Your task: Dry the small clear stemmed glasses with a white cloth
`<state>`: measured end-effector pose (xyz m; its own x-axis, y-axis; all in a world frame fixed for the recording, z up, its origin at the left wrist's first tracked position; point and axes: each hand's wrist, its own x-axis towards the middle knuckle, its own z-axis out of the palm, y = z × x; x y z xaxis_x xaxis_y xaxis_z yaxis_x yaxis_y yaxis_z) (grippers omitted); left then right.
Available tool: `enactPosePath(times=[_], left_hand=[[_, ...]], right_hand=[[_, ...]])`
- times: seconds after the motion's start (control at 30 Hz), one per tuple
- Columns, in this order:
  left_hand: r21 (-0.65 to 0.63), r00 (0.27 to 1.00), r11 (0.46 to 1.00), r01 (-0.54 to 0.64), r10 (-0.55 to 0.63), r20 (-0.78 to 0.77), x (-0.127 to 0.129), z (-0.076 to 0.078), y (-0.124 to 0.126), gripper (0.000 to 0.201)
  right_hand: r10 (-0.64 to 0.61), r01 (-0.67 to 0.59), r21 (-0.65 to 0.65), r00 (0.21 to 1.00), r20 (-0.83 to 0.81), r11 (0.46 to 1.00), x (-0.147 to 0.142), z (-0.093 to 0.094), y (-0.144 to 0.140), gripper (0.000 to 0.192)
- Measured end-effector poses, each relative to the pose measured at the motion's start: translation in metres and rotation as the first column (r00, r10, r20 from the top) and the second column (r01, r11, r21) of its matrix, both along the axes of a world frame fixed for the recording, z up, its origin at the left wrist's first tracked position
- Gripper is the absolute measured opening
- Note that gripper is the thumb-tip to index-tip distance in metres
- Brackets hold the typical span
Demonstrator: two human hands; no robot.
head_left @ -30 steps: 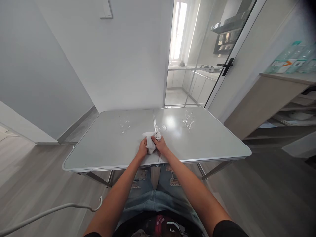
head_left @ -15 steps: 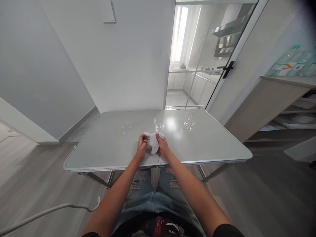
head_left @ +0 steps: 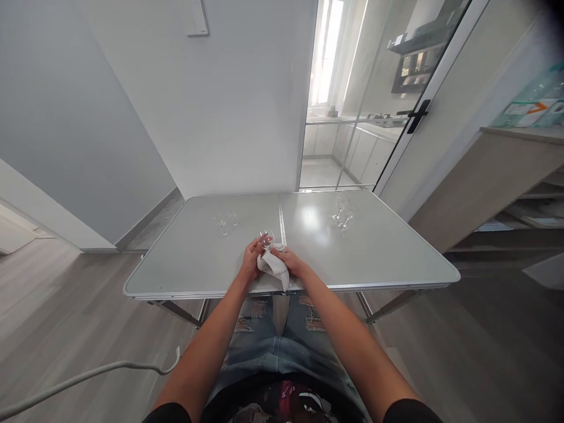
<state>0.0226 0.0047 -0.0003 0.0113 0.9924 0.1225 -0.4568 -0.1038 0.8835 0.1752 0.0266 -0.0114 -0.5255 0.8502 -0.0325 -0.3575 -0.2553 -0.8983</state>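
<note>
1. Head view, nearest first: the person's two bare arms reach out over blue jeans to the near edge of the desk [head_left: 379, 258]. Both hands meet just above that near edge, close to the seam that runs down the middle of the desk.

2. The left hand [head_left: 252, 262] is curled shut around a small clear glass [head_left: 265, 239]. A second ago the right hand held that glass, and the glass poked out to the right of the seam. Now it sits to the left of the seam, with its round mouth tipped up and away from the person.

3. The right hand [head_left: 288, 261] is closed on a white cloth [head_left: 275, 267]. The cloth was bunched up under the left hand before. Now it hangs down between the two hands, touching the glass, and drapes toward the near edge of the desk.

4. So the glass and the cloth have swapped hands. My guess is that the person turned the glass to rub another side of it, so the wiping looks partly done.

5. Farther back on the desk, left of the seam, stands a little group of clear glasses [head_left: 225, 221]. They have not moved.

6. Farther back and right of the seam stands another group of glasses [head_left: 342, 212], also in the same spot.

7. Past the far edge of the desk is a white wall, and to the right of it a glass door [head_left: 379, 94] with a black handle.
</note>
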Motion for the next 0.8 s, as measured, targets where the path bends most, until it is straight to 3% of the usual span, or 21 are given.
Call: enactPosePath(times=[0.13,0.3,0.43,0.5,0.6,0.67,0.73,0.8], left_hand=[[-0.005,0.997,0.999,0.053,-0.053,-0.047,0.002,-0.004,0.001,0.067],[0.049,0.996,0.997,-0.063,0.067,-0.064,0.0,-0.011,0.006,0.062],[0.096,0.981,0.977,-0.192,0.194,-0.008,-0.002,-0.012,0.009,0.061],[0.119,0.959,0.952,-0.281,0.276,0.059,-0.004,-0.01,0.01,0.062],[0.111,0.92,0.917,-0.382,0.366,0.143,-0.008,-0.007,0.01,0.062],[0.096,0.909,0.909,-0.405,0.388,0.156,-0.009,-0.005,0.009,0.062],[0.092,0.902,0.902,-0.421,0.406,0.145,-0.008,-0.003,0.008,0.064],[0.096,0.895,0.892,-0.441,0.43,0.119,-0.005,-0.001,0.007,0.066]], right_hand=[[-0.013,0.01,-0.067,0.999,-0.044,0.998,0.001,0.002,0.0,0.045],[-0.047,0.04,-0.104,0.997,-0.064,0.994,-0.003,0.0,0.001,0.043],[-0.213,0.199,-0.116,0.969,-0.124,0.973,-0.003,-0.001,0.008,0.038],[-0.369,0.344,-0.146,0.906,-0.209,0.927,0.002,0.0,0.013,0.035],[-0.601,0.56,-0.217,0.733,-0.319,0.799,0.012,0.001,0.02,0.026],[-0.684,0.649,-0.227,0.642,-0.346,0.726,0.016,0.001,0.022,0.017],[-0.709,0.69,-0.194,0.625,-0.326,0.698,0.016,0.001,0.022,0.013],[-0.694,0.687,-0.132,0.671,-0.261,0.714,0.013,0.001,0.02,0.014]])
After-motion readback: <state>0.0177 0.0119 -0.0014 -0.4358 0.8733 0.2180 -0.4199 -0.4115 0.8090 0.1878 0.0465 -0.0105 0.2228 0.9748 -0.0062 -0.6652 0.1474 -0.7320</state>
